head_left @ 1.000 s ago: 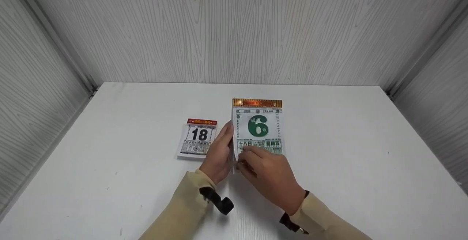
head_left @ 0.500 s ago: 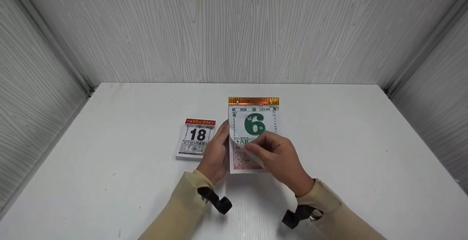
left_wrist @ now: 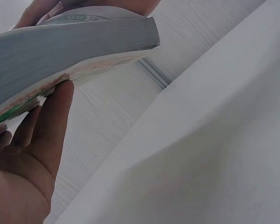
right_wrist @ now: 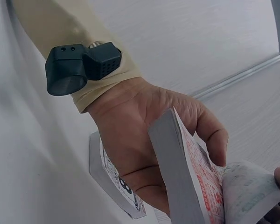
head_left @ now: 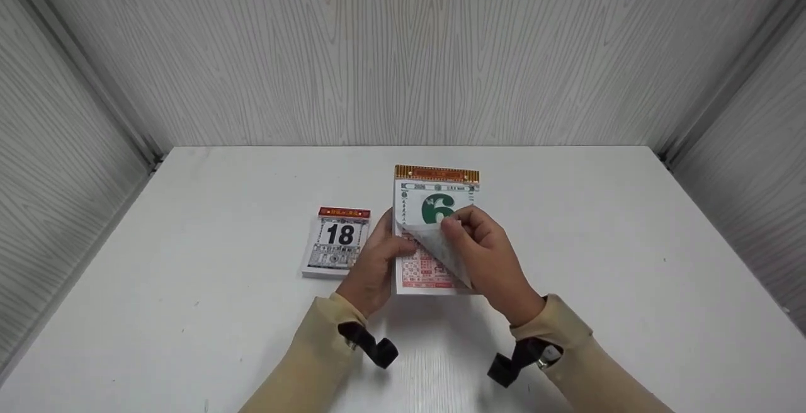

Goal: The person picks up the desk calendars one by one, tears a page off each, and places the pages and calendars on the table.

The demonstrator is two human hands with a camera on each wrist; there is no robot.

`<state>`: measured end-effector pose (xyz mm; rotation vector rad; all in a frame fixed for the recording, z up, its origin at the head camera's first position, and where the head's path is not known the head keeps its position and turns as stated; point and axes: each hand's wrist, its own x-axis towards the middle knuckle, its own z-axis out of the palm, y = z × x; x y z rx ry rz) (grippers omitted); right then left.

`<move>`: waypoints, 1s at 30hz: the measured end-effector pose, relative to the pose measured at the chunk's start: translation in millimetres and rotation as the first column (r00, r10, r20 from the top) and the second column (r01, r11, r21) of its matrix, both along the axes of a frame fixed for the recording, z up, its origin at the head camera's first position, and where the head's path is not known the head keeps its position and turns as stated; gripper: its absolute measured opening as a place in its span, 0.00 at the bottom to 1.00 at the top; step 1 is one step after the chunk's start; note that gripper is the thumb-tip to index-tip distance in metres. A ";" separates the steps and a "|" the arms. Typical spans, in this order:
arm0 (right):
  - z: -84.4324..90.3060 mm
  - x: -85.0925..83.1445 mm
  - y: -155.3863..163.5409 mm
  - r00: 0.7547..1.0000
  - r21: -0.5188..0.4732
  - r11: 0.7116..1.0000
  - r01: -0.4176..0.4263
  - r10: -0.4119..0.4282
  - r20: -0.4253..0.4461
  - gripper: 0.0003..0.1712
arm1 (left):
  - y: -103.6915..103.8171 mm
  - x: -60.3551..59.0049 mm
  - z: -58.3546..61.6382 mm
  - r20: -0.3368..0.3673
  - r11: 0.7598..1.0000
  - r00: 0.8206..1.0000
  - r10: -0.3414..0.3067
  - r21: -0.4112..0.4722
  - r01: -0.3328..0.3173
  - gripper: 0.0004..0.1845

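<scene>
My left hand (head_left: 370, 268) grips a thick tear-off calendar (head_left: 423, 273) by its left side, thumb over the front and fingers behind, as the left wrist view shows. It is raised over the table, with a gold-and-orange header band on top. My right hand (head_left: 494, 259) pinches the top sheet (head_left: 442, 248), printed with a green 6. The sheet's lower part is peeled up and curled toward the right, its upper edge still at the header. Red print (right_wrist: 203, 179) shows on the page below. In the right wrist view the left thumb lies by that page.
A smaller calendar (head_left: 340, 235) with a red header and a black 18 lies on the white table (head_left: 208, 287), left of my left hand. Grey wood-grain panels (head_left: 403, 54) enclose the back and both sides.
My right hand has pulled the sheet's lower corner up and to the right, baring the red-printed page. My left thumb has come over the front of the calendar.
</scene>
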<state>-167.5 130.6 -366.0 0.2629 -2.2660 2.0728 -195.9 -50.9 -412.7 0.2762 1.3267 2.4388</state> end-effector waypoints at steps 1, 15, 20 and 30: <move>-0.6 0.8 -0.4 1.000 0.006 1.000 -0.013 0.013 -0.021 0.08 | 0.2 -0.3 -0.3 0.001 1.000 1.000 0.006 0.000 -0.006 0.46; -20.5 21.3 -14.8 0.802 0.729 0.555 0.399 0.174 -0.571 0.46 | 12.8 -7.5 5.8 -0.074 0.971 0.985 0.158 -0.168 -0.168 0.32; -26.4 18.2 -13.1 0.758 0.750 0.451 0.484 0.212 -0.617 0.48 | 18.4 -10.5 9.0 -0.093 0.940 0.977 0.194 -0.268 -0.212 0.31; -37.1 12.0 -2.7 0.707 0.714 0.441 0.544 0.219 -0.673 0.37 | 26.4 -12.3 12.8 -0.069 0.923 0.966 0.251 -0.285 -0.260 0.29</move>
